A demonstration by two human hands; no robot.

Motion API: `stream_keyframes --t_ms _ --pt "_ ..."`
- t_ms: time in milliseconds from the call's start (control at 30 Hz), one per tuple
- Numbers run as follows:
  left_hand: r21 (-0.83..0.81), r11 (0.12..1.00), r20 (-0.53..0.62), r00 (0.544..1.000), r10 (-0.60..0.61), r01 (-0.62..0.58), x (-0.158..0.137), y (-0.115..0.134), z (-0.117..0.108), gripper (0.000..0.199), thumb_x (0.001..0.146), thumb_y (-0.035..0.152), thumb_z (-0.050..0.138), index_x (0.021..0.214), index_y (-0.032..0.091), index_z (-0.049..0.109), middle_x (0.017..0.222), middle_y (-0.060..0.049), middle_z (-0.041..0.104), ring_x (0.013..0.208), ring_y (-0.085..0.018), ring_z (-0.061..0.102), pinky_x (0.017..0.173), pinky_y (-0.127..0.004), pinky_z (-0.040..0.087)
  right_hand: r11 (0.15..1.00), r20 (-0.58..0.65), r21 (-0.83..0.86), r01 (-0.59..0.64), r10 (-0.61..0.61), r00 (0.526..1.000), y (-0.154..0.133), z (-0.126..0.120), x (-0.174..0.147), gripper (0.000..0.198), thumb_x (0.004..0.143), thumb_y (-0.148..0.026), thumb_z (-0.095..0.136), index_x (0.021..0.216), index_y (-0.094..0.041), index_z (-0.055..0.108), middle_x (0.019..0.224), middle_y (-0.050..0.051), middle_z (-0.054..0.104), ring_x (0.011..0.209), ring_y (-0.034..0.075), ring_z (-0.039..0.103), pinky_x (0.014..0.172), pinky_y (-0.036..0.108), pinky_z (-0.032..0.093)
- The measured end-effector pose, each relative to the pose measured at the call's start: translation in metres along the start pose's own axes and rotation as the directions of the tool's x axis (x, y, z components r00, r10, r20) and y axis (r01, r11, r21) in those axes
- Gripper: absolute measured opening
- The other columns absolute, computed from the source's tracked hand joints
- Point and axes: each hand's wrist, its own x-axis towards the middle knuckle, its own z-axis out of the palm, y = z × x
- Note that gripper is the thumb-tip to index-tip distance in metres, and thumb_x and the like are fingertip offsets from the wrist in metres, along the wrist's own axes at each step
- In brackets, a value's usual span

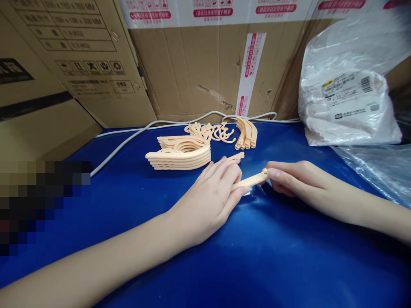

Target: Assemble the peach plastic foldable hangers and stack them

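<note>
From here I see a cream strip [250, 180] in my left hand [210, 194], deep blue counter [257, 265] below it, red-on-white tape [181, 16] beyond.

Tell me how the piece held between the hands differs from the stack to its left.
The held piece is pinched by the right hand and gripped by the left hand; the stack rests on the blue surface.
The held piece shows as a slim bar, partly hidden by the left hand; the stack is bulkier, with several curved layers.
Both are pale peach.
</note>
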Motion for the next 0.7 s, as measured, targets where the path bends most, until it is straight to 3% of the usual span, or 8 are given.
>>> stream_keyframes --t_ms 133,300,700 --pt "-0.026 0.999 0.028 0.999 -0.035 0.035 0.0007 -0.0004 0.0001 0.016 0.102 0.03 0.036 0.108 0.02 0.046 0.147 -0.012 0.044 0.144 -0.025 0.031 0.116 -0.052 0.032 0.996 0.045 -0.061 0.061 -0.058 0.997 0.0015 -0.0012 0.001 0.037 0.097 -0.051 0.039 0.078 -0.022 0.052 0.067 -0.002 0.053 0.061 0.014 0.05 0.057 0.027 0.039" --pt "0.062 0.998 0.102 0.995 0.013 -0.019 0.0011 -0.0013 -0.0006 0.031 0.103 0.031 0.028 0.115 0.017 0.053 0.155 -0.012 0.033 0.147 -0.028 0.022 0.12 -0.053 0.021 0.984 0.042 -0.142 0.109 -0.104 0.994 0.0023 -0.0019 0.0002 0.038 0.099 -0.049 0.036 0.075 -0.022 0.05 0.06 -0.003 0.052 0.051 0.013 0.048 0.052 0.027 0.035" --pt "0.083 0.995 0.1 0.994 0.041 -0.05 -0.0009 -0.0024 -0.0009 0.038 0.104 0.033 0.025 0.12 0.018 0.056 0.157 -0.009 0.03 0.147 -0.023 0.023 0.121 -0.049 0.022 0.906 -0.07 -0.369 0.208 -0.25 0.966 0.0062 0.0009 -0.0051 0.039 0.099 -0.05 0.033 0.075 -0.024 0.05 0.057 0.0 0.055 0.044 0.014 0.051 0.047 0.027 0.032"
